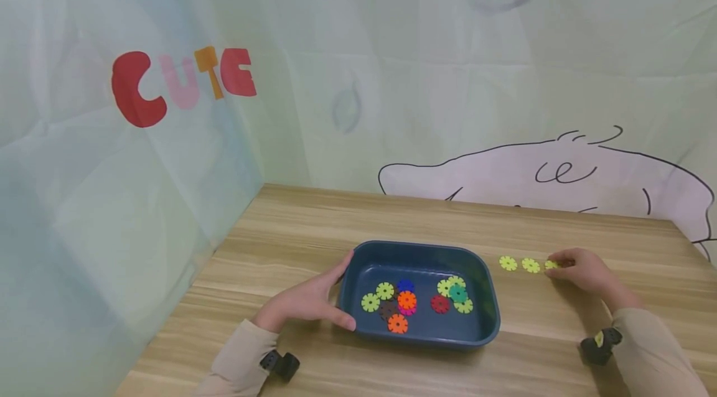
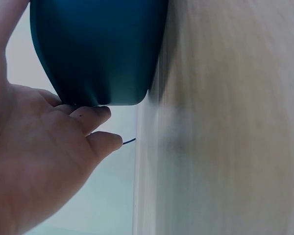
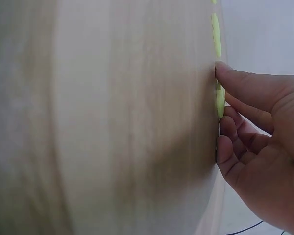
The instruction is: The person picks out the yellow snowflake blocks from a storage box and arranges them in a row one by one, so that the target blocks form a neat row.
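A dark blue plastic tub (image 1: 420, 338) sits on the wooden table with several notched snowflake discs inside. My left hand (image 1: 305, 303) grips its left end, thumb at the near corner and other fingers along the outer wall. In the left wrist view, fingertips touch the lower edge of the tub (image 2: 98, 54). To the right of the tub, my right hand (image 1: 582, 272) pinches a yellow-green snowflake disc (image 1: 551, 265) lying at the table surface, partly covered by the fingers. Thumb and fingers stand at either side of that disc (image 3: 220, 103) in the right wrist view.
Two more yellow-green discs, a left one (image 1: 508, 263) and a middle one (image 1: 530, 266), lie in a row with the pinched disc. Inside the tub are orange (image 1: 398, 323), red (image 1: 440, 304), teal (image 1: 458, 294) and other discs. A printed cloth backdrop (image 1: 336, 42) borders the table.
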`<state>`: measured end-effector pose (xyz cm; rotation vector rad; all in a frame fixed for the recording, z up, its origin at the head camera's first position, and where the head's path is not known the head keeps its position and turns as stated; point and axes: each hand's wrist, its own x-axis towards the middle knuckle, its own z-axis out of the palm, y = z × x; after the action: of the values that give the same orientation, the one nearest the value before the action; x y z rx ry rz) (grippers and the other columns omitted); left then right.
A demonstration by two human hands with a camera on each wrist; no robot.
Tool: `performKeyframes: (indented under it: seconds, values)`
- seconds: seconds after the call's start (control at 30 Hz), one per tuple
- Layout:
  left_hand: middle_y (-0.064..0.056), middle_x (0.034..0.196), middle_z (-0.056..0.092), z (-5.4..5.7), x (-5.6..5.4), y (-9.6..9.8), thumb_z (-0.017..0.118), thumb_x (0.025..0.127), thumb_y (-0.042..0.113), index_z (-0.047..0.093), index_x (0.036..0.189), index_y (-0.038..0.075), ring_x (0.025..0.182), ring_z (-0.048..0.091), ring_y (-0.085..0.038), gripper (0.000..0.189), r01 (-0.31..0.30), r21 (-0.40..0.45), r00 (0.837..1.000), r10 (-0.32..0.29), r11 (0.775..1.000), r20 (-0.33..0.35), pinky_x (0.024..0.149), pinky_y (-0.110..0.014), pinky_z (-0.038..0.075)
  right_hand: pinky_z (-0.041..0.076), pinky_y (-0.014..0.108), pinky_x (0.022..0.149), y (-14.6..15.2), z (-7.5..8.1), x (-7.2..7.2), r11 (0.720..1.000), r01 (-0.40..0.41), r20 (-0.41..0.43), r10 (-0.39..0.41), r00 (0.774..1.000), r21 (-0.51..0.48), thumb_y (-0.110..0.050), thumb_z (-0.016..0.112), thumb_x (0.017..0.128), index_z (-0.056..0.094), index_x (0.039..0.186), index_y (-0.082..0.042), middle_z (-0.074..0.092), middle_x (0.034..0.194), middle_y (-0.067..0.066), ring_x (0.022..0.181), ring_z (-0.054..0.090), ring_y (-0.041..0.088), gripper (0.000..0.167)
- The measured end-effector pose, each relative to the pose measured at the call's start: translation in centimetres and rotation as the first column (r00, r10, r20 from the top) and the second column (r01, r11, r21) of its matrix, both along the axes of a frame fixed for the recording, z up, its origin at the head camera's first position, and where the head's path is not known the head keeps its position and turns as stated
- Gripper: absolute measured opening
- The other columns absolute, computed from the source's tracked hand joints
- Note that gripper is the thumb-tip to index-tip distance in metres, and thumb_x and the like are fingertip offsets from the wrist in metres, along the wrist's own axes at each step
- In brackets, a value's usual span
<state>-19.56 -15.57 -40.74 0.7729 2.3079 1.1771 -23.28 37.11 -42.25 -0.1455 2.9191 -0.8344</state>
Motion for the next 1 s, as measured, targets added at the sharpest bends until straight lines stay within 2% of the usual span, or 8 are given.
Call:
performKeyframes:
  seconds: [0.4, 0.63, 0.7, 0.87, 0.93, 1.0]
  values:
    - [-0.013, 0.161, -0.006, -0.1, -0.1, 0.0, 0.084, 0.073, 0.039, -0.007, 0.155, 0.010, 0.147, 0.002, -0.031, 0.125, 0.005, 0.002, 1.000, -0.005, 1.000, 0.000, 0.117, -0.053, 0.012, 0.045, 0.060, 0.088, -0.1, 0.2, 0.2, 1.000, 0.000, 0.025, 0.000, 1.000, 0.003, -0.026, 0.071, 0.086, 0.058, 0.116, 0.016, 0.056, 0.116, 0.038, 0.105, 0.054, 0.050, 0.054]
    - [-0.013, 0.161, -0.005, -0.1, -0.1, 0.0, 0.083, 0.073, 0.041, -0.008, 0.154, 0.009, 0.147, 0.003, -0.032, 0.126, 0.008, 0.006, 1.000, -0.008, 1.000, 0.008, 0.117, -0.052, 0.013, 0.046, 0.060, 0.086, 0.0, 0.1, 0.2, 1.000, 0.001, 0.027, -0.001, 1.000, 0.011, -0.030, 0.072, 0.086, 0.057, 0.118, 0.016, 0.055, 0.116, 0.038, 0.103, 0.054, 0.049, 0.058]
    - [-0.013, 0.161, -0.005, -0.1, -0.1, 0.0, 0.083, 0.073, 0.041, -0.008, 0.155, 0.010, 0.147, 0.003, -0.031, 0.126, 0.007, 0.005, 1.000, -0.007, 1.000, 0.005, 0.117, -0.052, 0.013, 0.048, 0.055, 0.083, 0.0, 0.3, 0.2, 1.000, 0.005, 0.016, -0.005, 1.000, 0.015, -0.030, 0.072, 0.086, 0.055, 0.120, 0.016, 0.057, 0.111, 0.036, 0.098, 0.056, 0.045, 0.060]
    - [-0.013, 0.161, -0.004, -0.2, -0.2, 0.0, 0.083, 0.073, 0.043, -0.007, 0.155, 0.009, 0.147, 0.004, -0.032, 0.126, 0.010, -0.004, 1.000, -0.010, 1.000, -0.011, 0.117, -0.052, 0.014, 0.049, 0.055, 0.082, -0.4, 1.6, 0.4, 1.000, 0.005, -0.026, -0.004, 1.000, 0.016, -0.028, 0.066, 0.091, 0.051, 0.125, 0.017, 0.055, 0.113, 0.039, 0.101, 0.055, 0.049, 0.058]
    - [-0.013, 0.161, -0.005, -0.2, -0.2, 0.0, 0.083, 0.073, 0.043, -0.007, 0.154, 0.008, 0.147, 0.004, -0.032, 0.126, 0.010, -0.008, 1.000, -0.010, 1.000, -0.012, 0.117, -0.052, 0.014, 0.047, 0.060, 0.085, -0.8, 2.5, 0.4, 1.000, 0.001, -0.042, -0.001, 0.999, 0.004, -0.028, 0.064, 0.093, 0.049, 0.128, 0.016, 0.051, 0.122, 0.042, 0.109, 0.051, 0.054, 0.057]
    - [-0.014, 0.161, -0.005, -0.1, -0.1, 0.0, 0.083, 0.073, 0.042, -0.007, 0.154, 0.008, 0.147, 0.004, -0.033, 0.126, 0.005, -0.006, 1.000, -0.005, 1.000, -0.009, 0.117, -0.052, 0.014, 0.046, 0.061, 0.085, -1.5, 3.3, 0.5, 1.000, -0.006, -0.066, 0.006, 0.998, -0.004, -0.028, 0.064, 0.093, 0.049, 0.130, 0.014, 0.050, 0.125, 0.040, 0.111, 0.049, 0.053, 0.058]
